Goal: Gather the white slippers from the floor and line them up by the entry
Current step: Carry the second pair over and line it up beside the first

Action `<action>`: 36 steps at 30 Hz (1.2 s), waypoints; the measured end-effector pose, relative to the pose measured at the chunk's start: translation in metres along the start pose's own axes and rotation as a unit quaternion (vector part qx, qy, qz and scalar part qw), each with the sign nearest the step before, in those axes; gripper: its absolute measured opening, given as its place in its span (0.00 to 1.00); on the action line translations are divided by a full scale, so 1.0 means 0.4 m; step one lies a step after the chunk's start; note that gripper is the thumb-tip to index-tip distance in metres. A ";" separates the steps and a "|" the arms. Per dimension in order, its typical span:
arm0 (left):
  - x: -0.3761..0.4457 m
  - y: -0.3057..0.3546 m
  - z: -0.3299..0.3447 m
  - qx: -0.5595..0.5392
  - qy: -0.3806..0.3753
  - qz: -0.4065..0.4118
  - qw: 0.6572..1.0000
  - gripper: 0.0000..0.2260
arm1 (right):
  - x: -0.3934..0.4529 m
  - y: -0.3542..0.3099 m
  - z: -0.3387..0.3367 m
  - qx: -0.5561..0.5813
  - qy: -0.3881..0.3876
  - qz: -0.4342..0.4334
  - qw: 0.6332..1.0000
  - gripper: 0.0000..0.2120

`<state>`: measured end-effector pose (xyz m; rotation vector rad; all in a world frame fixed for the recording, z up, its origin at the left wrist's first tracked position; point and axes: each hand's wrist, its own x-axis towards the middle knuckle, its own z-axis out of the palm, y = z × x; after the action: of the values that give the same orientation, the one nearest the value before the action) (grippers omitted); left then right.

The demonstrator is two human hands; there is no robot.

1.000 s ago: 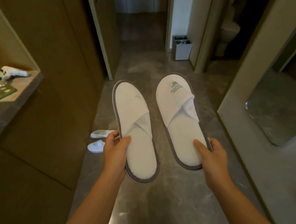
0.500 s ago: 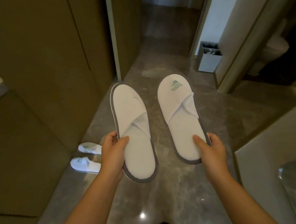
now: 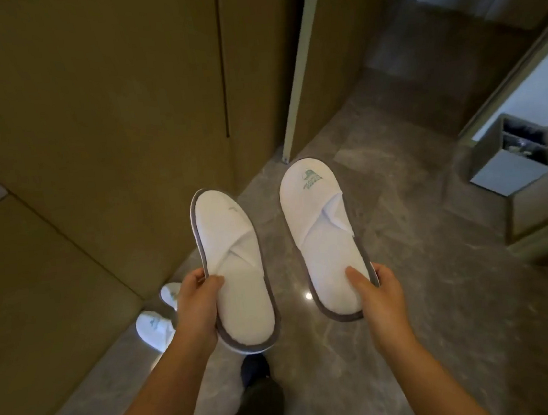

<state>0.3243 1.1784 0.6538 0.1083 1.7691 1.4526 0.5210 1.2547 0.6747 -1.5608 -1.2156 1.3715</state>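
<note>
I hold two white slippers with grey soles in the air, toes pointing away from me. My left hand (image 3: 197, 308) grips the heel end of the left slipper (image 3: 232, 255). My right hand (image 3: 378, 292) grips the heel end of the right slipper (image 3: 320, 226), which has a green logo on its toe. Two more white slippers (image 3: 155, 328) lie side by side on the floor at the foot of the brown wall panel, partly hidden behind my left hand.
Brown wall panels (image 3: 88, 125) run along the left. A door edge (image 3: 298, 69) stands ahead, with a grey marble floor (image 3: 406, 261) passing it. A grey bin (image 3: 514, 155) sits at the right by a doorway. My dark shoe (image 3: 254, 370) is below the slippers.
I have walked forward along the corridor with both slippers held. The two slippers on the floor are now closer, beside my left hand, and the bin has shifted to the right.
</note>
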 end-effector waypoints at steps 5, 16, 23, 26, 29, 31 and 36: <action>0.201 0.075 0.125 -0.045 0.014 -0.049 0.998 0.05 | 0.256 -0.067 0.092 -0.045 -0.058 0.023 0.997 0.08; 0.673 -0.112 0.273 -0.082 0.117 -0.095 0.985 0.09 | 0.809 0.153 0.349 -0.150 -0.175 0.084 0.969 0.07; 0.999 -0.478 0.342 -0.090 0.204 -0.135 0.965 0.07 | 1.126 0.545 0.543 -0.215 -0.218 0.057 0.950 0.08; 1.138 -0.684 0.336 -0.058 0.214 -0.134 0.966 0.07 | 1.227 0.749 0.606 -0.257 -0.230 0.006 0.939 0.11; 1.298 -0.882 0.323 -0.056 0.207 -0.113 0.970 0.09 | 1.316 0.929 0.679 -0.245 -0.228 -0.009 0.942 0.11; 1.406 -0.994 0.330 -0.054 0.200 -0.106 0.973 0.09 | 1.368 1.028 0.727 -0.223 -0.214 -0.016 0.951 0.12; 1.631 -1.117 0.384 -0.063 0.181 -0.072 0.979 0.13 | 1.488 1.186 0.814 -0.174 -0.234 -0.010 0.957 0.09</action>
<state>0.1787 1.5009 -0.0701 -0.3651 1.9169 1.5454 0.2849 1.6583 -0.0084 -1.4851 -1.8360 1.6384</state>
